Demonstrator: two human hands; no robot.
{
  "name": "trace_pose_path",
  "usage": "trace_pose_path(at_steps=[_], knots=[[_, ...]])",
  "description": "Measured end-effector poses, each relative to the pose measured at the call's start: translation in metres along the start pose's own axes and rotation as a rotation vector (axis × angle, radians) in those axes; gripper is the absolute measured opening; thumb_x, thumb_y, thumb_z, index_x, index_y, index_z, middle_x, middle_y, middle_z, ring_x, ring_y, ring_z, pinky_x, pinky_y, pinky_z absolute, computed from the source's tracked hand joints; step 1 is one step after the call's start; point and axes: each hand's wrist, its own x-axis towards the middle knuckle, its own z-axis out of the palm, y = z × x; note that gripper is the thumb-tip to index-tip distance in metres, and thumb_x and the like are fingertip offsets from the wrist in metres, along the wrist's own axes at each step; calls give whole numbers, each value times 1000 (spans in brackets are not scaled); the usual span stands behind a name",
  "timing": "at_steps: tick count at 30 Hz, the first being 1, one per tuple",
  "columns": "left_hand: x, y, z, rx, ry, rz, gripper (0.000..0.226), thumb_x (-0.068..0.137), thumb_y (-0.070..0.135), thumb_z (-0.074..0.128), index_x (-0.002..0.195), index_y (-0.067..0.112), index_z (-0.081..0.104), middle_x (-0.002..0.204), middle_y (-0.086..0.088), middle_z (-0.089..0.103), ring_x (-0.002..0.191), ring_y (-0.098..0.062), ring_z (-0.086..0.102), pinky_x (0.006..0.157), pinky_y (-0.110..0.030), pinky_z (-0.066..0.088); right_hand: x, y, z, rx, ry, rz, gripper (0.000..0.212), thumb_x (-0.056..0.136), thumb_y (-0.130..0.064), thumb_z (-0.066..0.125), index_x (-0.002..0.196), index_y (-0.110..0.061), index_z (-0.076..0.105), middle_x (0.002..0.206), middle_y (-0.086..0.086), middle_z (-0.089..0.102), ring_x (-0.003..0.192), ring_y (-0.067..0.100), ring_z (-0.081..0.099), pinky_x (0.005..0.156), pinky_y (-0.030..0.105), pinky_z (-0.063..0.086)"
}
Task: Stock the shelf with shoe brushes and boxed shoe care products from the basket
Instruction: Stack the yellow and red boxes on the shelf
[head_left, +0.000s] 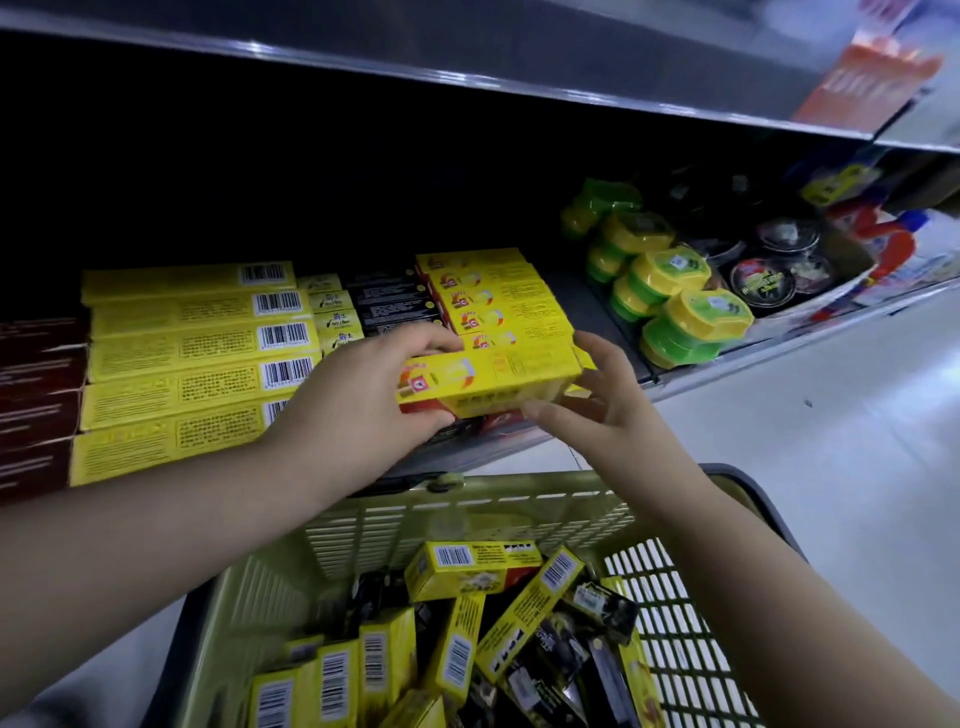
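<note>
Two bare hands hold one yellow box (488, 376) between them at the front edge of a shelf (519, 447). The left hand (363, 395) clamps the box's left end, thumb below and fingers curled over the top. The right hand (597, 400) cups the right end with its fingers spread; the thumb runs under the box and the fingertips (584, 343) rest on the far top corner. How firmly the right hand presses cannot be told.

Just beyond the fingers, a row of matching yellow boxes (493, 296) runs back into the dark shelf, each with a red and white emblem whose lettering is too small to read. Beyond the left fingertips stand small yellow cartons (332, 317) and black cartons (389, 301), their print unreadable. Left of the left hand lie long yellow boxes (192, 358) showing barcodes and blocks of fine print that cannot be made out. Farther left, dark red boxes (36, 405) are cut off by the frame edge.

Right of the right hand, well apart, sit stacked green and yellow tubs (670, 291) and round black tins (763, 283), labels blurred. An upper shelf (467, 57) crosses the top, with an orange package (862, 83) smeared by motion at the corner.

Below both wrists, a pale green basket (467, 514) holds a jumble of yellow boxed products (467, 571) and black packets (566, 660); only barcodes are legible. The forearms hide part of the basket rim, and its near end is cut off.
</note>
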Motion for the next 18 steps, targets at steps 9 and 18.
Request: trace_pose_path(at_steps=[9,18], knots=[[-6,2,10,-50,39,38,45,73,25,77,106,44,51,90,36,45,83,24,43,64,0,34,-3,3,13,264,80,76,84,56,-44,78,129,-40,35,103,-2,58,102,13,60,99,38,44],[-4,-5,17,-168,-96,-7,55,73,28,76,114,48,47,104,26,52,92,6,53,79,-13,45,31,-14,-11,-943,-24,-434,51,76,-39,71,124,-26,57,120,0,62,118,22,51,112,40,14]])
